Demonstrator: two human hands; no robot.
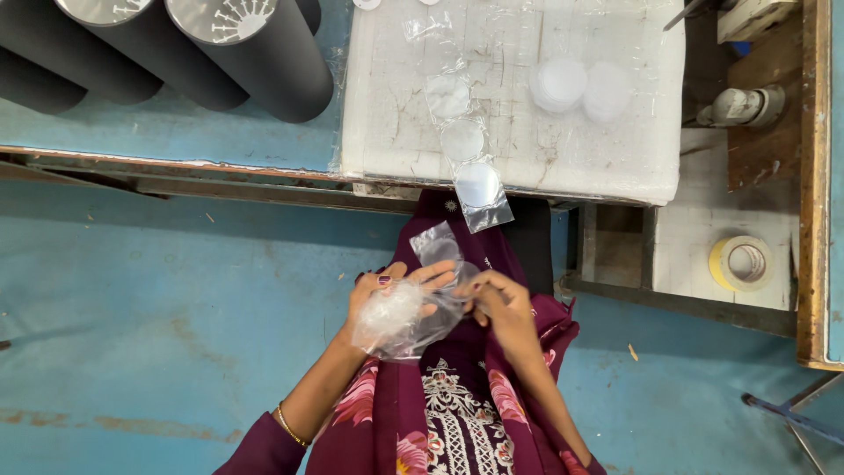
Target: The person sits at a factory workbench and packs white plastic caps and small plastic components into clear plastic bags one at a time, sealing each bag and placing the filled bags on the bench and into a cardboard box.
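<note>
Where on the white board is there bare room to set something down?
The white board is bare at its left, beside the strip of clear pouches, and between that strip and the disc stacks. Its right part around the stacks is crowded.

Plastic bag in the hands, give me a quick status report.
Left hand cradling crumpled clear plastic bag. Right hand pinching its edge. Strip of pouched discs hangs off white board, not obstructing.

A crumpled clear plastic bag [400, 321] sits in both hands; clear round-pocketed pouches [464, 141] lie across the white board.
</note>
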